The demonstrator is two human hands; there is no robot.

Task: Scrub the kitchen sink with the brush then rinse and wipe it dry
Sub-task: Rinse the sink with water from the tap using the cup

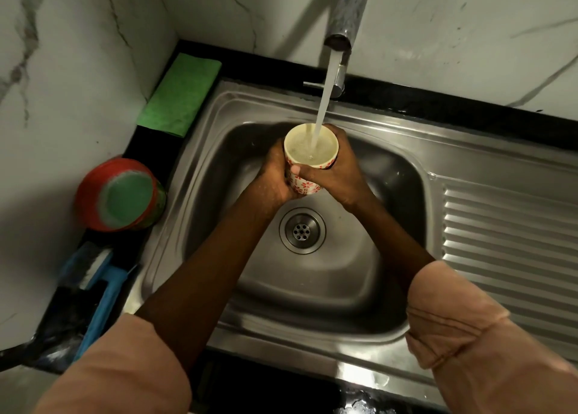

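Observation:
A white cup with red flower prints [308, 186] is held upright over the steel sink [312, 288], above the drain [302, 230]. My left hand [272, 179] and my right hand [339, 173] both grip its sides. Water streams from the tap [347, 13] into the cup, which is nearly full. A blue brush with white bristles [100, 276] lies on the black counter at the left of the sink. A green cloth [179, 96] lies folded at the back left corner.
A red tub with a green scouring pad [120, 194] stands on the counter left of the basin. The ribbed draining board [513, 244] runs to the right. Marble-patterned wall tiles [78, 54] close in behind and on the left.

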